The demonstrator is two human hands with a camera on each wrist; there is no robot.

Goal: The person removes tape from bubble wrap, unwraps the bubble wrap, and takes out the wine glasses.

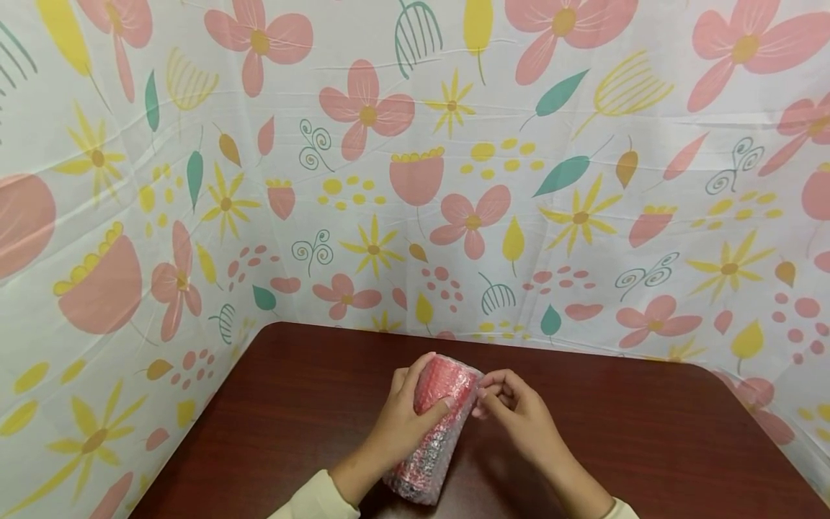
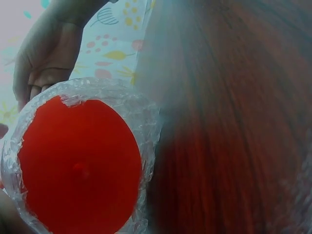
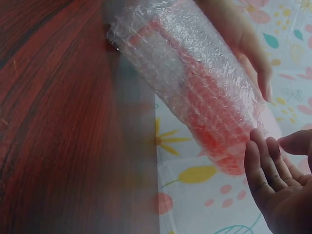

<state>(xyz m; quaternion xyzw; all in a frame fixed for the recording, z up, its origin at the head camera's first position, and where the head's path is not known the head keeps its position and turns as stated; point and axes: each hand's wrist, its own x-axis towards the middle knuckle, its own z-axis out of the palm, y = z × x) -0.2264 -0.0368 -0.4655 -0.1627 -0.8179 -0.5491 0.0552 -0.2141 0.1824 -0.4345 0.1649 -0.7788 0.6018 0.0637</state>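
A red and silver cylinder (image 1: 447, 382) in clear bubble wrap (image 3: 214, 83) is held tilted over the table. My left hand (image 1: 411, 414) grips its side, the thumb across the front and the fingers round the far side. Its flat round red end (image 2: 80, 165) faces the camera in the left wrist view, with the wrap standing up around its rim. My right hand (image 1: 515, 411) is at the upper right edge of the wrap. Thumb and index fingertips (image 3: 273, 144) come together there and pinch at the film. The other fingers are bent beside them.
The dark reddish wooden table (image 1: 292, 404) has rounded far corners. Behind it and to the left hangs a white cloth (image 1: 389, 267) with pink, yellow and green flowers and leaves.
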